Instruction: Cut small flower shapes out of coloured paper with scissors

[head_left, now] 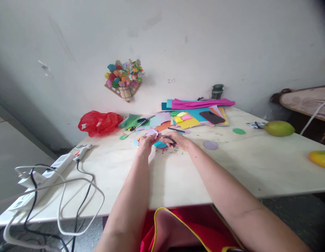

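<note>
In my left hand (146,143) is a small piece of lilac paper (152,132), pinched between the fingers above the table. My right hand (180,139) grips a pair of scissors (171,140) with dark handles, and the blades point left at the paper's edge. Whether the blades are parted is too small to tell. Under the hands lies a blue paper piece (160,144), with tiny coloured paper scraps (175,152) around it. A lilac paper circle (211,145) rests right of my right hand. Beyond the hands lies a dark pen (176,130).
Stacked coloured paper (199,117) with a dark phone (212,117) lies at the back. At left are a red plastic bag (99,122), a second pair of scissors (143,121) and a power strip (47,178) with loose cables. Mangoes (279,128) sit at right. Paper flowers (124,75) hang on the wall.
</note>
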`<action>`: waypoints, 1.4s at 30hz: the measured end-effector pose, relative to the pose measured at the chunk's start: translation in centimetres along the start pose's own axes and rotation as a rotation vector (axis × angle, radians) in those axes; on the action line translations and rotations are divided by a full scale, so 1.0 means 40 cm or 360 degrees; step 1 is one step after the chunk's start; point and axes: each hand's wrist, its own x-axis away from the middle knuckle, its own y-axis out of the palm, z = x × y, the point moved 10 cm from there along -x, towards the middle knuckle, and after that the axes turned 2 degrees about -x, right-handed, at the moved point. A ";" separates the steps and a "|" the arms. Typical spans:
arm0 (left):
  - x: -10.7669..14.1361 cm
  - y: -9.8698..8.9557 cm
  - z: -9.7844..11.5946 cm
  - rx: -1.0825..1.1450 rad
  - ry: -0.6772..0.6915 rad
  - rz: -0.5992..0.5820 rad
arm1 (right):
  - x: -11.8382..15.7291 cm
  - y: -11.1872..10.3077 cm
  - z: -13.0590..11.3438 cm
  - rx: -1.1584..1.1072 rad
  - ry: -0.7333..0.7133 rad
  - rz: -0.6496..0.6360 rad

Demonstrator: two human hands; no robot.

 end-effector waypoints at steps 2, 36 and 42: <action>0.000 -0.003 0.000 -0.0013 -0.0009 0.0014 | -0.002 -0.001 0.002 0.0004 0.0003 0.0008; -0.009 -0.014 -0.007 0.0005 -0.0040 0.0024 | -0.017 -0.001 0.021 -0.0010 -0.0037 -0.0047; -0.005 -0.004 0.003 -0.0012 0.0006 -0.0039 | -0.022 0.000 0.025 0.0000 -0.0078 -0.0078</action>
